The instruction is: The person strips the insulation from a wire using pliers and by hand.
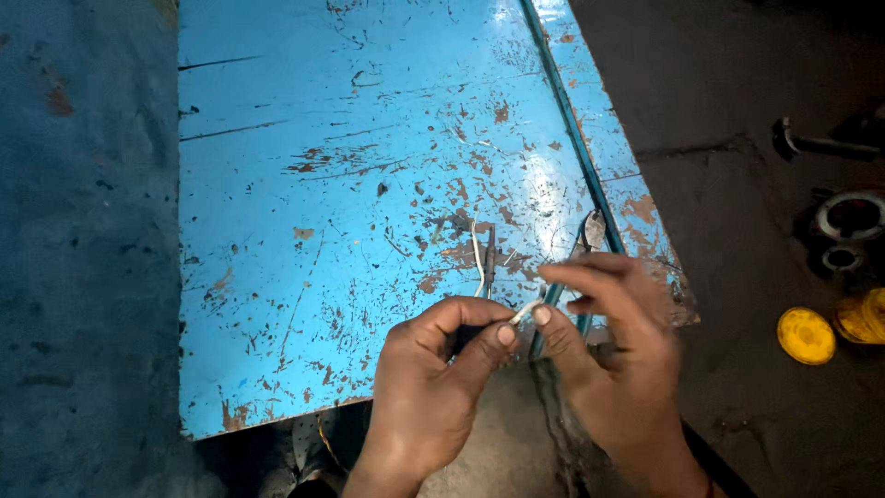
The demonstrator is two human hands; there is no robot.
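Observation:
Both of my hands meet over the near right part of a scratched blue metal sheet [350, 184]. My left hand [429, 387] pinches the end of a thin white wire [477, 254] between thumb and forefinger. My right hand [608, 360] pinches the same wire end from the other side and also holds a pair of pliers [583, 242] with blue-green handles, its jaws pointing away from me. The wire curves up past a small dark metal piece [489, 258] standing above my fingers. The wire's lower part is hidden in my hands.
The blue sheet lies on a dark floor, with a raised rib [562, 111] running along its right side. To the right on the floor are round yellow discs [805, 334], metal rings [850, 217] and a dark metal bar [820, 143]. A blue-grey wall surface [83, 258] fills the left.

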